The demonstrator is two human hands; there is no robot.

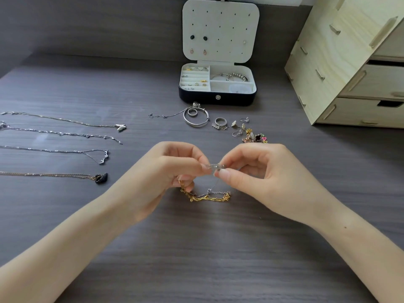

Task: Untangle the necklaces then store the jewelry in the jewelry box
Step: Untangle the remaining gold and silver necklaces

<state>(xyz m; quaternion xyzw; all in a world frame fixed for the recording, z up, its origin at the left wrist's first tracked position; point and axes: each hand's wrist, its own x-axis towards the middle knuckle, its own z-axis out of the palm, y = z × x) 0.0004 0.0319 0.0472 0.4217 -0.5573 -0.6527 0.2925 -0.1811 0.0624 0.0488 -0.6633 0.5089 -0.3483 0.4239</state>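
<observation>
My left hand (175, 171) and my right hand (258, 169) meet at the table's middle, both pinching a small silver pendant (213, 166) on a thin silver chain. That chain hangs down into a tangle with a gold chain (203, 196) lying on the table; the gold chain's left end runs up under my left fingers. Several untangled necklaces lie stretched out at the left, among them one with a black swan pendant (101, 178). The open jewelry box (217, 99) stands at the back with its lid up.
Between the box and my hands lie a silver bangle (195, 121), rings (219, 123), earrings (239, 125) and a heap of colourful charms (254, 136). A pale wooden drawer unit (349, 68) stands at the right. The grey wooden table (196, 248) runs toward me.
</observation>
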